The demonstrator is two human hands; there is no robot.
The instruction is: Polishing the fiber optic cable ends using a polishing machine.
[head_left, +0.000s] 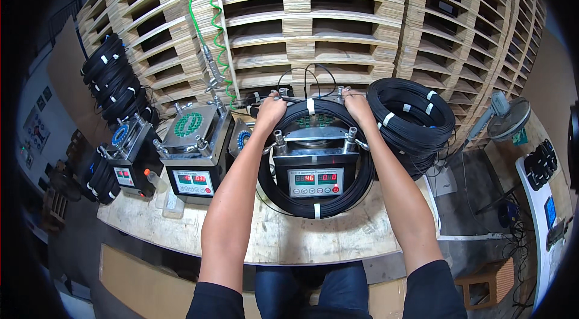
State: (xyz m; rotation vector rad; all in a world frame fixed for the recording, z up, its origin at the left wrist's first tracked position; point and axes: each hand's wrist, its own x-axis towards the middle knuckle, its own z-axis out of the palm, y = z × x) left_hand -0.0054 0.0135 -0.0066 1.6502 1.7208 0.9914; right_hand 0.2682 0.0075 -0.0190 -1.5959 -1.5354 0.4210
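At the centre of the frame, both hands grip the far arc of a black cable coil (313,207) that rings a metal tester box with a red digital display (313,181) on the worn wooden bench (289,240). The left hand (269,110) closes over the coil just left of the white tie (310,106) at its top, fingers curled around the strands; the right hand (357,105) clamps the same arc just right of that tie, fingers also wrapped over it. The coil lies around the box, its near arc resting on the bench with another white tie at the bottom, its far arc raised toward the 2 clamp posts (280,138) on top of the machine. To handle this well, I judge the hands should keep an even grip on either side of the tie so the loops stay bundled, and keep the strands clear of the posts and the loose thin cable ends (307,75) looping above. To the left of centre stands a second tester with a green ring on its lid (192,125), and further left a third with a blue ring (120,135). A green spiral air hose (217,23) drops from the top of the frame. A stack of finished black coils (411,117) sits right of centre, another bundle (114,81) hangs at upper left, and stacked wooden pallets (338,17) fill the background.
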